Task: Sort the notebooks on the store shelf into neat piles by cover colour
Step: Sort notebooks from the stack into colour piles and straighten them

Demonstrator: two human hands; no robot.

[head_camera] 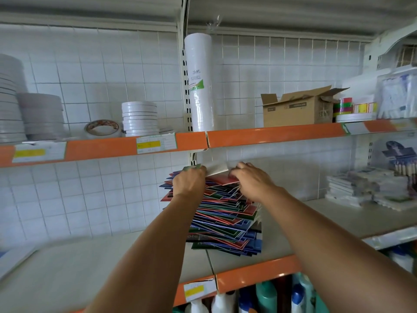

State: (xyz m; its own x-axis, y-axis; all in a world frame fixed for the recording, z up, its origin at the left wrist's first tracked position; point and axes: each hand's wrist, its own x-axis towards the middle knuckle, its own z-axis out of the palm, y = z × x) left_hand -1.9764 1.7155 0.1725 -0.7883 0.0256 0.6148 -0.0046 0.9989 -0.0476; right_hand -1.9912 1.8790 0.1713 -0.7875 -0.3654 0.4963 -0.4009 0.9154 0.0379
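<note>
Two bare hands meet at the top of a tall, ragged stack of thin notebooks with red, blue and green covers, just below the centre of the frame. The left hand has its fingers curled over the stack's upper left edge, gripping the top notebook with a pale underside, which is lifted and tilted. The right hand curls its fingers down onto the red cover beneath — whether it pinches that cover cannot be told.

The stack stands on the grey lower shelf with an orange front strip, covers fanned at many angles. On the upper orange-edged shelf stand a tall white wrapped roll at centre, a stack of white tape rolls to its left, and an open brown cardboard box to the right.
</note>
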